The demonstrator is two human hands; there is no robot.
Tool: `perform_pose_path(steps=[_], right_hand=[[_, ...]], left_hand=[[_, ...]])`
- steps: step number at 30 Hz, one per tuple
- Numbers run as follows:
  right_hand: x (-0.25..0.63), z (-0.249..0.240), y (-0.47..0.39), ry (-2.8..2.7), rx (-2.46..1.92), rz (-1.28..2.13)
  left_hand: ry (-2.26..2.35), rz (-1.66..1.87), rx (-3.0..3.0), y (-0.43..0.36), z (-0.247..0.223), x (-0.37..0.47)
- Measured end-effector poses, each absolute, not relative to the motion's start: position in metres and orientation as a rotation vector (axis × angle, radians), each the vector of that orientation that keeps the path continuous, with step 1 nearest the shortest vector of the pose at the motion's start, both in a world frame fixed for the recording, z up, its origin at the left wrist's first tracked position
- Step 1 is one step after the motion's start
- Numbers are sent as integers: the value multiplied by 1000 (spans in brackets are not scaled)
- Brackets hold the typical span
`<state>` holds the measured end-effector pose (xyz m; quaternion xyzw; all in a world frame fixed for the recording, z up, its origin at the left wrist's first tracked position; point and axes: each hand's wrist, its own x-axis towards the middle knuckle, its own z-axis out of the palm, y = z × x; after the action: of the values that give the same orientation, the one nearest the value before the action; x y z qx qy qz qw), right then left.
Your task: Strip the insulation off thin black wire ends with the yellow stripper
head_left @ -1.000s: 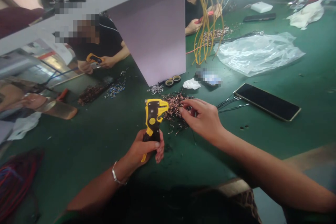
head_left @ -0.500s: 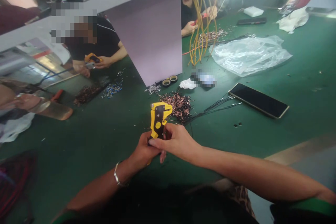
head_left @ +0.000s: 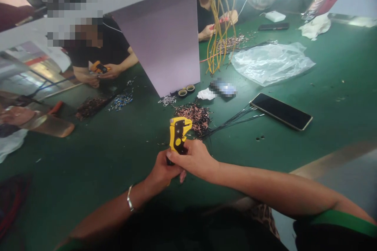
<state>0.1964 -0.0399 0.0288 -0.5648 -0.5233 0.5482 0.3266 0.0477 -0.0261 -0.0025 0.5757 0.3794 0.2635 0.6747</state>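
Hands meet near the middle of the green tabletop [head_left: 88, 172]: the left hand [head_left: 160, 172] has its fingers closed around the handle of a yellow wire stripper [head_left: 178, 135], held upright. The right hand [head_left: 196, 159] pinches beside the handle; what it holds is hidden. Copper wire pile [head_left: 194, 114] lies just behind, a phone [head_left: 281, 111] further right.

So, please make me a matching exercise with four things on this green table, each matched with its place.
Things:
1. wire stripper
2. phone
3. plastic bag
4. tape rolls

Places:
A. at the foot of the grey board
B. far side of the table, behind the phone
C. held upright in both hands, the left hand and the right hand
D. flat on the table, right of the black wires

Pairs: 1-C, 2-D, 3-B, 4-A
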Motion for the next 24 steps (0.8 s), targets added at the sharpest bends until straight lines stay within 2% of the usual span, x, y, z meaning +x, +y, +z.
perform_pose_path(steps=[7, 13, 21, 24], right_hand=[[197, 20, -38, -1361, -1470, 1396], [196, 17, -35, -1442, -1654, 1237], [194, 20, -34, -1431, -1574, 1424], [198, 21, -33, -1537, -1587, 1369]], left_hand=[[915, 566, 1207, -25, 12, 53], [978, 508, 1106, -24, 26, 55], [962, 545, 1288, -25, 1, 51], [921, 542, 1289, -24, -4, 48]])
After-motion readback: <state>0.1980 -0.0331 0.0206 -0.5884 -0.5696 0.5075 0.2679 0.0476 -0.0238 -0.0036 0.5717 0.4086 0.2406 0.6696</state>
